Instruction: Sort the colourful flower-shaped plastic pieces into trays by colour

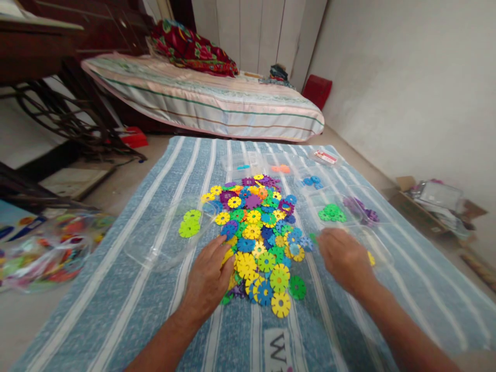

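Note:
A heap of plastic snowflake discs in yellow, blue, green, purple and orange lies mid-table. My left hand rests at the heap's left edge, thumb and fingers apart, beside yellow discs and a blue-purple one. On the right, my right hand is closed, slightly blurred, with a bit of a green snowflake disc showing at its fingertips. It hovers in front of a clear tray holding green discs and partly covers another clear tray with a yellow piece.
Lime-green discs sit in a clear tray at left. Other clear trays hold purple pieces, blue discs and orange ones. A striped cloth covers the table. Beyond stands a bed; bagged pieces lie at left.

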The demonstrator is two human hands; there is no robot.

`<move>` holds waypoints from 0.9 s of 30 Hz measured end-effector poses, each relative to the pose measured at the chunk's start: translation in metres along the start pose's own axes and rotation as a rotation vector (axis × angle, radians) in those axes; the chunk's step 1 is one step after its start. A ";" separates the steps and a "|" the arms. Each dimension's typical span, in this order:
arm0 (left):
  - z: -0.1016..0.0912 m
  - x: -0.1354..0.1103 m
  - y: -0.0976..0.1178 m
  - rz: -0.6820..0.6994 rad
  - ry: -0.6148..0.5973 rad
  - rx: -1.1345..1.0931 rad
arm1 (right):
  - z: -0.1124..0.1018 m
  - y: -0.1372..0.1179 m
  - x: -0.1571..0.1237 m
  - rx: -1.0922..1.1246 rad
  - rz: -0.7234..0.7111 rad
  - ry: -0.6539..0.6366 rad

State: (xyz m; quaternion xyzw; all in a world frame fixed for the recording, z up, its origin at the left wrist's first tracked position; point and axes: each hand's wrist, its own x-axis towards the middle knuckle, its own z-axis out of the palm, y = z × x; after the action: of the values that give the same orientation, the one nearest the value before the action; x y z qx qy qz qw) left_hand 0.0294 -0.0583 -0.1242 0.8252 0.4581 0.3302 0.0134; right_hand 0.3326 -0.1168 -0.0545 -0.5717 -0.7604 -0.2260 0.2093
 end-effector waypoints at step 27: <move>0.000 0.002 0.001 -0.005 -0.010 -0.023 | -0.018 -0.046 -0.023 0.388 0.284 -0.555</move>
State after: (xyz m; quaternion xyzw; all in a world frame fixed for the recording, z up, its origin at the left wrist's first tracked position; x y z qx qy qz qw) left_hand 0.0306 -0.0578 -0.1229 0.8254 0.4563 0.3315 0.0261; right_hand 0.2956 -0.1561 -0.0576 -0.6608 -0.7300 0.1177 0.1288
